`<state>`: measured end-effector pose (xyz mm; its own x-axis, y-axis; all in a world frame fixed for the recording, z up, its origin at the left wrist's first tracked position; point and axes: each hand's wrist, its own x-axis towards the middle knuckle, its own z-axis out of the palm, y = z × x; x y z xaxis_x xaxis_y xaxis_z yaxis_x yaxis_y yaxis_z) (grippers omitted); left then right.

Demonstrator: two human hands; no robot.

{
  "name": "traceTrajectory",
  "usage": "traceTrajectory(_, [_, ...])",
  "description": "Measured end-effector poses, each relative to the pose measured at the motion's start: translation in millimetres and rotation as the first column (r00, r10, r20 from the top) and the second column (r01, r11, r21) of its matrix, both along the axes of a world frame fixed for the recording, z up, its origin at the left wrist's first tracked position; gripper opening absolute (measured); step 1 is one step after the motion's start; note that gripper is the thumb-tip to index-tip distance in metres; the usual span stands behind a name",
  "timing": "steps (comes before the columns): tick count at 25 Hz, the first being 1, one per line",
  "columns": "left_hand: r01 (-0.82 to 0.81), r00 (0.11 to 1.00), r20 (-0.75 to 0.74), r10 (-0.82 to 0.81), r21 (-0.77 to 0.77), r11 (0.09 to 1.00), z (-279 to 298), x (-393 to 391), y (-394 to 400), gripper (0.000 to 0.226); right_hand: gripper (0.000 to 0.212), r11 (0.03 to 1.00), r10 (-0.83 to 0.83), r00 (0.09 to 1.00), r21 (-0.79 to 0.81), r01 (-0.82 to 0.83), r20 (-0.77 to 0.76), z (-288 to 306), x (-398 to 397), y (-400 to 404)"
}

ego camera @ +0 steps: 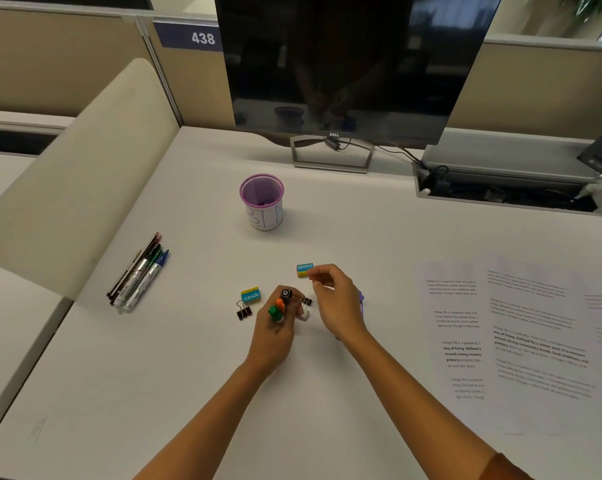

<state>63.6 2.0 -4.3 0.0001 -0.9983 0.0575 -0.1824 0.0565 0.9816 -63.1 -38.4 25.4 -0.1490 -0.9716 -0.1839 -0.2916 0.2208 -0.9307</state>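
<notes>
My left hand [274, 336] grips a bunch of markers [279, 304] held upright, with black, orange and green caps showing at the top. My right hand [334, 299] is beside it, fingers curled, its fingertips pinching a blue and yellow eraser [304, 269] at the eraser's right end. A second blue and yellow eraser [250, 295] lies just left of my left hand. One black binder clip [244, 311] sits below that eraser and a smaller binder clip [306, 301] lies between my hands, next to a small white item [304, 315].
A purple mesh pen cup [262, 200] stands mid-desk, in front of a Dell monitor [344, 64]. Several pens and markers [138, 273] lie at the left desk edge. Printed sheets [521, 334] cover the right side. A cable tray [500, 188] is at the back right.
</notes>
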Motion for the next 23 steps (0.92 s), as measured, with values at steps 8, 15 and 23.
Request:
traceTrajectory(8, [-0.178, 0.984, 0.024, 0.178, -0.01, 0.984, 21.7, 15.9, -11.8, 0.012, 0.032, 0.931, 0.365, 0.875, 0.112, -0.348, -0.319, -16.1, 11.7, 3.9])
traceTrajectory(15, [-0.556, 0.554, 0.772, 0.312, 0.065, 0.828, 18.8, 113.6, -54.1, 0.061, 0.044, 0.919, 0.321, 0.754, -0.002, -0.393, -0.573, -30.5, 33.8, 16.7])
traceTrajectory(23, [-0.408, 0.243, 0.954, 0.178, -0.066, 0.911, -12.3, 164.6, -76.9, 0.06, 0.051, 0.916, 0.282, 0.756, -0.067, -0.394, -0.59, -49.3, 41.1, 20.4])
